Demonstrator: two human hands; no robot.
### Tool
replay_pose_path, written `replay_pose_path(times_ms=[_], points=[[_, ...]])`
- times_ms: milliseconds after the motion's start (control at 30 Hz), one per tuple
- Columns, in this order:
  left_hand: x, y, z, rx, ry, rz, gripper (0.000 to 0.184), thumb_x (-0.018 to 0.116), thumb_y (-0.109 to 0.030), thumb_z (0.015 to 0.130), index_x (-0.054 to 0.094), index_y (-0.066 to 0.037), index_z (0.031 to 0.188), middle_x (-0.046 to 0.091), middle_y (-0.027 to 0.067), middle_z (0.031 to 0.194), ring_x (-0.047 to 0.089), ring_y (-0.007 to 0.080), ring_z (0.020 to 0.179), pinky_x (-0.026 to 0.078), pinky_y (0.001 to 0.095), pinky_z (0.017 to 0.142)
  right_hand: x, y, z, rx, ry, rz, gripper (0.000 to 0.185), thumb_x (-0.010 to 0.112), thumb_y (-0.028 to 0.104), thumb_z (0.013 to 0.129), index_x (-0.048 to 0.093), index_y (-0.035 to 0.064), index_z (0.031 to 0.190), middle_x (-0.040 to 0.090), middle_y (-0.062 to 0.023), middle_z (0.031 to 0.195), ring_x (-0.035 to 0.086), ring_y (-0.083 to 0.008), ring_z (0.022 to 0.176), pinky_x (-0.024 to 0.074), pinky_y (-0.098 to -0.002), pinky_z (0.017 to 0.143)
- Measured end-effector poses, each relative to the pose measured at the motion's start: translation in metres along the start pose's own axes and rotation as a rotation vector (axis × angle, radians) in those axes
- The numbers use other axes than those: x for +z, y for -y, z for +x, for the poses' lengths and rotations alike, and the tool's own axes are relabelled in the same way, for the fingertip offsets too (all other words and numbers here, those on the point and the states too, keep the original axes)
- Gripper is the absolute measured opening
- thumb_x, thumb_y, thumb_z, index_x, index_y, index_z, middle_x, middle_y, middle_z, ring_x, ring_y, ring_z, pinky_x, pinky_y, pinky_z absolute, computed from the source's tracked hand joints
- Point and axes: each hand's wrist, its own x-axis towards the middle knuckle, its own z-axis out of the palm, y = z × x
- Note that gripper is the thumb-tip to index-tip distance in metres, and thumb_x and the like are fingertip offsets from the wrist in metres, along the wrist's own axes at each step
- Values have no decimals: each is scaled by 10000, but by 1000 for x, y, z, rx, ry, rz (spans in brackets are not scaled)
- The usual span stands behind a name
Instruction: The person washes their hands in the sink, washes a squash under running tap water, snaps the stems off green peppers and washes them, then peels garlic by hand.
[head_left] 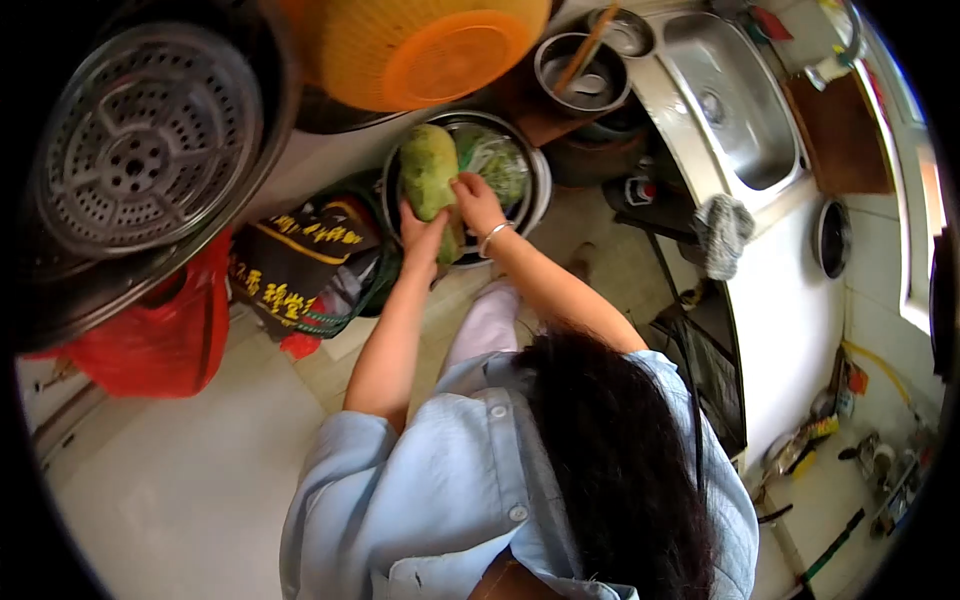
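A large green-yellow gourd or melon (428, 165) is held over a round metal basin (541, 190). My left hand (422, 238) is wrapped round its lower left side. My right hand (478, 203), with a bracelet at the wrist, has its fingers closed at the gourd's lower right side; just what the fingertips grip is too small to tell. Inside the basin, to the right of the gourd, lies a clear plastic bag of green vegetables (499, 165).
An orange plastic basket (450, 60) stands beyond the basin. Left are a steamer tray (150, 140), a red bag (180, 335) and a dark bag with yellow writing (300, 260). Right are a pot (560, 72), a steel sink (725, 95) and a grey cloth (722, 235).
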Motion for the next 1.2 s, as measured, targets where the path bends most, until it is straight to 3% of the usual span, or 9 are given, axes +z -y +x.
replay_pose_path(times_ms=[167,267,400,467,533,733,833,967,1200], points=[[-15,-26,-30,-66,77,-210,826,731,-112,694,253,-31,1363,415,145,1304,444,240,1168,381,343,949,12,12,-3,186,49,250,679,572,331,868,259,15,1381,481,-179,1250,485,-265,1110,421,-341,888],[-23,-27,-48,96,78,-73,772,699,-95,742,248,-27,1366,426,154,1282,473,243,1130,417,346,918,20,13,-8,107,127,426,698,577,303,869,205,57,1406,421,-164,1306,452,-243,1148,418,-339,900],[-24,-23,-65,234,91,-18,860,723,-142,720,191,-36,1387,358,153,1328,377,255,1219,334,368,1000,13,19,-24,-39,206,520,683,580,231,864,200,90,1414,405,-155,1320,452,-233,1152,413,-340,922],[-16,-12,-69,318,121,-46,917,719,-275,714,151,-4,1381,295,200,1357,335,276,1245,295,379,1020,0,24,-31,-52,195,478,696,576,211,861,186,111,1429,377,-147,1361,422,-250,1198,398,-341,954],[-6,-35,-76,150,260,-251,902,689,-310,754,125,-24,1398,268,183,1381,313,260,1260,289,373,1026,-21,51,-49,-6,195,483,658,520,208,890,170,112,1439,325,-108,1404,352,-210,1253,328,-319,1008],[64,-79,-76,40,516,-535,807,563,-436,856,111,-106,1437,211,96,1437,271,242,1297,275,358,1043,-99,73,-55,-199,91,529,661,521,242,894,167,135,1442,285,-104,1434,308,-216,1289,268,-306,1040],[117,-104,-82,50,637,-547,823,592,-419,845,105,-135,1444,212,81,1441,258,225,1304,261,355,1050,-147,98,-58,-310,18,604,606,477,222,920,177,143,1440,292,-88,1433,317,-198,1279,276,-296,1034],[191,-139,-86,52,762,-505,852,639,-358,818,101,-155,1447,211,67,1444,255,215,1306,255,348,1053,-224,124,-57,-373,-78,527,617,396,440,938,188,141,1436,274,-52,1443,292,-196,1302,259,-325,1057],[301,-184,-102,-134,918,-604,795,644,-271,819,149,-183,1434,330,67,1367,363,208,1240,364,342,994,-336,157,-59,-380,-266,493,527,300,385,980,207,135,1435,267,-44,1451,295,-176,1304,266,-306,1056]])
